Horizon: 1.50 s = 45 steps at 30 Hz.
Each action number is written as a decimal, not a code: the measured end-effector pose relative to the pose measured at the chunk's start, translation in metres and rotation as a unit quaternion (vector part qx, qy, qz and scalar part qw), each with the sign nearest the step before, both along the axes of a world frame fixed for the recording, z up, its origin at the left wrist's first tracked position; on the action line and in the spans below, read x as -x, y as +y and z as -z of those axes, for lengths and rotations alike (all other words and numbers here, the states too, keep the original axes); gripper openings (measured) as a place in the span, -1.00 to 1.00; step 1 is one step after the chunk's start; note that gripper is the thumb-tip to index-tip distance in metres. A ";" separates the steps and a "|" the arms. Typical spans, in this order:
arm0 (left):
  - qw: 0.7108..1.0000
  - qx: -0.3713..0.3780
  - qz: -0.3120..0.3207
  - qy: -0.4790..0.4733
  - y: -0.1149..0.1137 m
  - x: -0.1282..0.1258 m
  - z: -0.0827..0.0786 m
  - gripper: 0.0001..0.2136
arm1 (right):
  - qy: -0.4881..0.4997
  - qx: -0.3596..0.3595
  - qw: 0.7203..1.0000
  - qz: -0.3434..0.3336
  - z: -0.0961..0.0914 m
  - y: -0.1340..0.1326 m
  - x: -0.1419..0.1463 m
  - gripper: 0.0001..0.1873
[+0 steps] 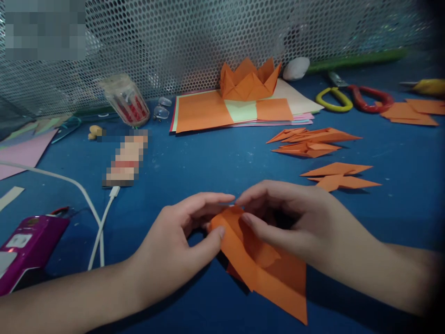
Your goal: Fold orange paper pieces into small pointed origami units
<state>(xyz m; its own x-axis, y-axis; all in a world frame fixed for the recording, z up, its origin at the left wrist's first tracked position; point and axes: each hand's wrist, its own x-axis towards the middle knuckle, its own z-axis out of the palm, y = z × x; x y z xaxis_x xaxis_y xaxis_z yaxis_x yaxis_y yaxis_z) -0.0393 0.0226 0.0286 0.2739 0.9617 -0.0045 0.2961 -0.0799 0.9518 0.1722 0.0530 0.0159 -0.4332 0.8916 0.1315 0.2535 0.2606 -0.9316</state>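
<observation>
A partly folded sheet of orange paper [285,287] is between my hands, low in the middle of the view. My left hand [187,236] pinches its upper left edge, thumb on top and fingers behind. From the other side my right hand [295,213] grips the top of the paper, its thumb lying on the front layer. Both index fingertips nearly meet above the paper's upper corner. Behind my right hand lie folded orange paper pieces [340,176] with pointed ends, and farther back another group of pointed orange pieces [309,149].
An orange paper crown shape [248,83] stands on stacked coloured sheets [201,113] at the back. Scissors with yellow and red handles [371,99] lie back right, near flat orange pieces [410,112]. A jar [128,102], white cable [99,227] and purple device [34,243] are leftward.
</observation>
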 end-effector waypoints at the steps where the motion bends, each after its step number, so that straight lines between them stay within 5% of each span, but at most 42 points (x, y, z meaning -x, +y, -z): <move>1: 1.000 -0.015 -0.002 0.019 0.000 0.000 0.000 -0.70 | -0.009 -0.005 1.000 -0.001 0.001 0.000 0.000 -0.88; 10: 0.960 -0.226 0.062 0.153 -0.006 0.016 0.014 -0.86 | -0.112 -0.267 0.955 -0.067 0.013 0.001 -0.013 -0.73; 14: 0.967 -0.200 0.082 0.134 -0.005 0.015 0.012 -0.68 | -0.130 -0.307 0.938 -0.092 0.017 0.004 -0.016 -0.71; 18: 0.965 -0.202 0.080 0.150 -0.004 0.013 0.010 -0.81 | -0.141 -0.331 0.925 -0.124 0.023 0.006 -0.021 -0.74; 27: 0.905 -0.318 0.157 0.235 -0.004 0.018 0.003 -0.83 | -0.182 -0.451 0.857 -0.169 0.017 0.011 -0.025 -0.56; 36: 0.894 -0.359 0.127 0.237 -0.001 0.016 0.013 -0.84 | -0.101 -0.333 0.913 -0.212 0.022 0.010 -0.028 -0.62; 42: 0.879 -0.368 0.134 0.273 -0.001 0.016 0.007 -0.81 | -0.043 -0.225 0.962 -0.148 0.027 0.009 -0.022 -0.70; 45: 0.881 -0.352 0.139 0.284 0.000 0.016 0.005 -0.81 | -0.022 -0.152 0.974 -0.168 0.025 0.012 -0.023 -0.84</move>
<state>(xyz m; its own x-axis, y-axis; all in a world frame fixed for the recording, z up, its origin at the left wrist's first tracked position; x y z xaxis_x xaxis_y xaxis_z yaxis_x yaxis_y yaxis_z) -0.0554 0.0223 0.0233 0.6452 0.6769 0.3544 0.5840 -0.7360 0.3425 0.1950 0.0649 -0.0096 -0.7042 0.6220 0.3423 0.1442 0.5974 -0.7888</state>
